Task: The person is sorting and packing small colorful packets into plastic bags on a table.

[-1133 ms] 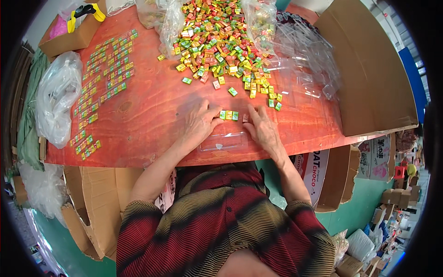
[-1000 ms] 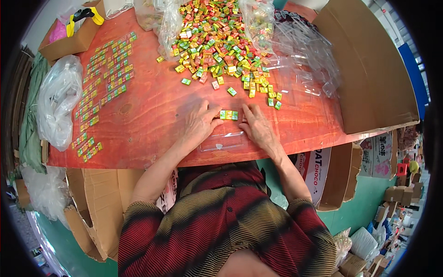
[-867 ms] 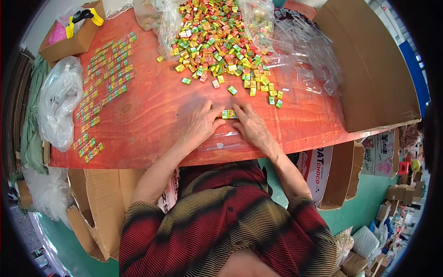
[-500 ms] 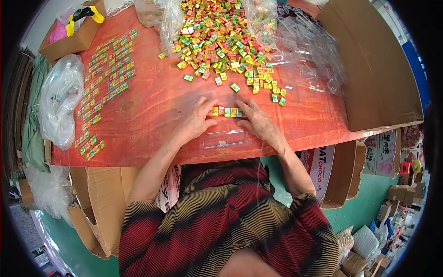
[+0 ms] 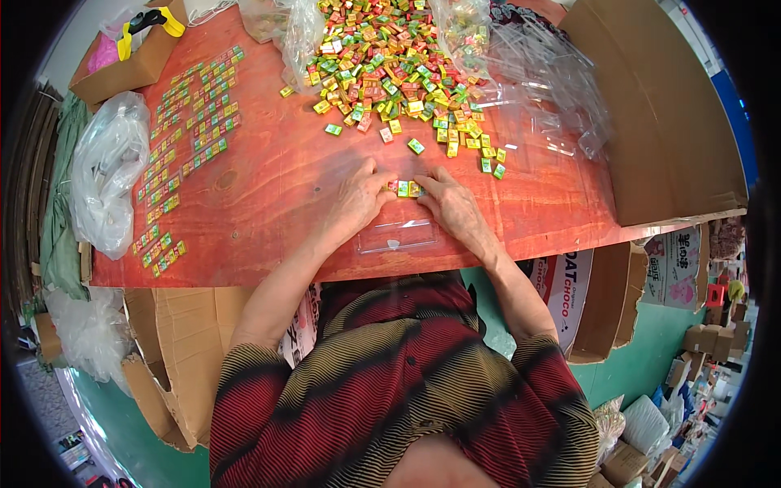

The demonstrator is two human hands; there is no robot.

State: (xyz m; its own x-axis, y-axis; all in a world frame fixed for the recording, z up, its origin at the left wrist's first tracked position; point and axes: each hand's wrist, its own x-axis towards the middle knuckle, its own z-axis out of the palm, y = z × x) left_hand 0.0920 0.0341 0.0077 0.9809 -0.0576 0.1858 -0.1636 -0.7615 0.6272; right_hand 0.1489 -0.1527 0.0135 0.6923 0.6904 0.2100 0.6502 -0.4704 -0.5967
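A short row of small colourful boxes [image 5: 403, 189], red, green and yellow, lies between my hands near the table's front. My left hand [image 5: 358, 199] closes on the row's left end, fingers bent and covering part of it. At the other end, my right hand [image 5: 452, 210] pinches with thumb and fingers. Just below them rests a shallow clear plastic case [image 5: 376, 238] on the red table [image 5: 277, 179]. A few loose boxes, among them a green one [image 5: 416, 145], lie beyond my hands.
A big heap of such boxes [image 5: 382, 69] spills from clear bags at the back. Clear plastic cases [image 5: 553, 89] are piled at right, beside a tall cardboard box [image 5: 659, 122]. Rows of packed boxes [image 5: 207, 122] and a plastic bag [image 5: 106, 179] occupy the left side.
My hands have come closer together, the left moving right, and more of the row is now hidden under the fingers. The clear case stays nearly where it was.
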